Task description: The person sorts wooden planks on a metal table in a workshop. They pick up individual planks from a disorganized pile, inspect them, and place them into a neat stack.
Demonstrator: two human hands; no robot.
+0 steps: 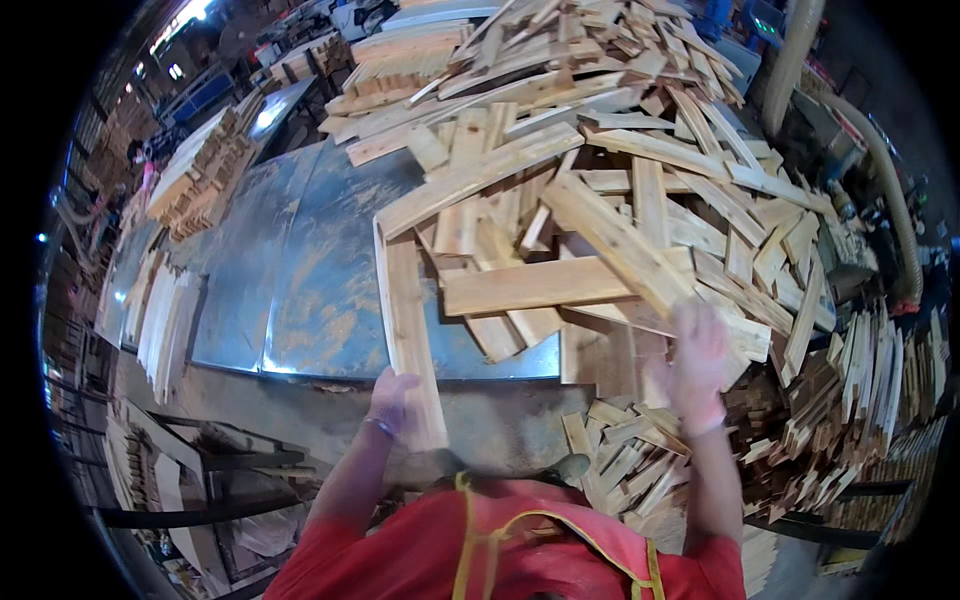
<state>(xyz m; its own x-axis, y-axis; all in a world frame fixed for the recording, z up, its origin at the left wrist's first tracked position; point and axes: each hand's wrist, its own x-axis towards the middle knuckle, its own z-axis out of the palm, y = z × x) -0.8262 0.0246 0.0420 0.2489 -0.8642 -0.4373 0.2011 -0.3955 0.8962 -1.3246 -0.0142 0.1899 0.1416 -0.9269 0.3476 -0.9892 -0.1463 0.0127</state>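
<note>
My left hand (396,397) is closed on the near end of a long wooden board (411,330), which runs away from me over the metal table's front edge. Smeared by motion, my right hand (700,355) is over the near right side of the heap, by the lower end of a slanting board (620,245). Whether its fingers grip that board cannot be made out. Between the hands lie a crosswise board (540,285) and a short wide piece (597,355) at the table edge. Another long board (480,180) slants across the heap beyond my left hand.
The metal table (325,250) has sawdust on it. Stacked boards (205,175) stand at the left, with pale strips (168,325) nearer me. Offcuts (630,450) lie below the table's front edge. Upright strips (885,370) and a hose (895,215) are at the right.
</note>
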